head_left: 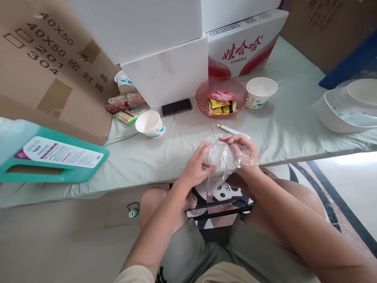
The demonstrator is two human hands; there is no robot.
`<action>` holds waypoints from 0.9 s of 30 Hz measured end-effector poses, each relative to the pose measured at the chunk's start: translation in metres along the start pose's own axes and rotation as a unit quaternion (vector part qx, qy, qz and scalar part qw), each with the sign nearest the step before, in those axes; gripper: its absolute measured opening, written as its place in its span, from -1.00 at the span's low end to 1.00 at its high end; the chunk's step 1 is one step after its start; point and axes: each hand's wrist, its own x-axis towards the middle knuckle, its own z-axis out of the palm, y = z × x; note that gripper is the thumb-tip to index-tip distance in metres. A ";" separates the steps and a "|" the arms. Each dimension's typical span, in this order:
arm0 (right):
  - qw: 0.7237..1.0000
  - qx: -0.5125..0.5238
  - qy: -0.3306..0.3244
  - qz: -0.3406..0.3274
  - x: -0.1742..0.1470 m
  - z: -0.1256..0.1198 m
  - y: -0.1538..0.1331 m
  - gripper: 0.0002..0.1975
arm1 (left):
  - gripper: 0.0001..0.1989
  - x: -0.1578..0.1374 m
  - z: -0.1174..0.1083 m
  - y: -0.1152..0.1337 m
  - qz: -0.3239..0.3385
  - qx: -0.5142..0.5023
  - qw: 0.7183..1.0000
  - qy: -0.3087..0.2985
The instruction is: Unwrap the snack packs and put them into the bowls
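Observation:
Over the front edge of the table, both hands hold a crinkled clear plastic bag (216, 179), with a round whitish thing (221, 156) showing through it; its kind I cannot make out. My left hand (196, 167) grips the near-left side, thumb and fingers curved round it. On the other side, my right hand (246, 151) pinches the plastic at the top, and loose film lies over its fingers. Just beyond the right hand lies a slim white pen-like tool (231, 130), partly hidden.
A pink glass dish (202, 100) with wrapped snacks stands behind, between two paper cups (262, 88) (149, 122). A black phone (176, 107) lies by white boxes (165, 74). At left are snack packs (126, 116) and a green jug (53, 153); at right, a white plastic tub (332, 114).

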 end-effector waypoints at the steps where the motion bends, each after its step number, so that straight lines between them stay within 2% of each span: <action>1: 1.000 -0.002 0.007 -0.002 0.003 -0.002 0.000 -0.88 | -0.53 0.009 0.004 0.000 0.021 0.002 1.000 -0.016; 3: 1.000 -0.001 -0.004 -0.001 0.007 -0.009 -0.001 -0.87 | -0.81 0.021 0.004 -0.002 0.066 0.023 0.997 -0.026; 4: 1.000 -0.005 -0.026 -0.003 0.008 -0.012 -0.001 -0.88 | -0.88 0.025 0.000 -0.005 0.083 0.036 0.996 -0.015; 6: 0.995 -0.050 -0.091 -0.016 0.010 -0.018 0.000 -0.92 | -0.88 0.027 -0.013 -0.012 0.098 0.057 0.993 0.024; 8: 0.974 -0.153 -0.160 -0.039 0.010 -0.019 0.004 -0.91 | -0.91 0.027 -0.031 -0.017 0.096 0.088 0.990 0.053; 11: 0.916 -0.309 -0.242 -0.088 0.009 -0.012 0.013 -0.79 | -0.79 0.024 -0.056 -0.022 0.083 0.169 0.981 0.037; 13: 0.891 -0.342 -0.275 -0.121 0.007 -0.005 0.019 -0.76 | -0.76 0.023 -0.067 -0.022 0.067 0.208 0.975 0.030; 14: 0.888 -0.338 -0.283 -0.132 0.006 -0.002 0.021 -0.79 | -0.75 0.022 -0.070 -0.021 0.059 0.220 0.973 0.032; 16: 0.898 -0.310 -0.283 -0.132 0.006 0.003 0.023 -0.89 | -0.71 0.022 -0.072 -0.019 0.056 0.239 0.969 0.032; 19: 0.930 -0.255 -0.254 -0.079 0.010 0.006 0.020 -0.91 | -0.67 0.024 -0.070 -0.016 0.095 0.281 0.955 0.013; 22: 0.952 -0.232 -0.202 -0.007 0.016 0.007 0.016 -0.85 | -0.94 0.033 -0.073 -0.016 0.117 0.270 0.955 -0.042; 25: 0.962 -0.245 -0.114 0.047 0.023 0.008 0.021 -0.86 | -0.77 0.044 -0.079 -0.021 0.070 0.234 0.967 -0.069; 27: 0.959 -0.263 -0.080 0.072 0.028 0.010 0.026 -0.79 | -0.82 0.052 -0.080 -0.024 0.027 0.203 0.978 -0.040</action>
